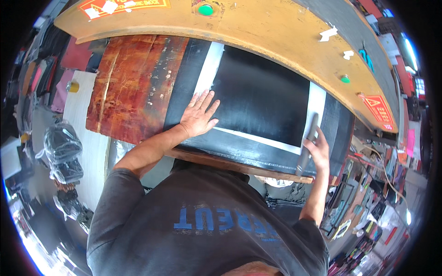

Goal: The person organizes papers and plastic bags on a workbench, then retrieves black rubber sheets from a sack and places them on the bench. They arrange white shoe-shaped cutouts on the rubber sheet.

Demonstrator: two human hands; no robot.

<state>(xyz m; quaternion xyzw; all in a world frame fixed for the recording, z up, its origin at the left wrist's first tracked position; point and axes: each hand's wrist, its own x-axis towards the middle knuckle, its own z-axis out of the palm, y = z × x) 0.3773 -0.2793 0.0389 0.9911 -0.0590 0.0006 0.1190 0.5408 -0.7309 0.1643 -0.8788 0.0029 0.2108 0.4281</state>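
A black sheet [264,96] lies on a white backing sheet [208,69] on a dark work surface [180,83]. My left hand [198,115] rests flat on the black sheet's left lower corner, fingers spread. My right hand [316,149] grips a long dark grey tool [307,147] at the white sheet's right edge, the tool running along that edge.
A yellow machine arm [258,23] with green buttons [206,9] and red warning labels [378,106] curves over the far side. A worn reddish wooden board [131,83] lies to the left. Black plastic-wrapped bundles [62,152] sit at the lower left; cluttered shelves [368,202] fill the right.
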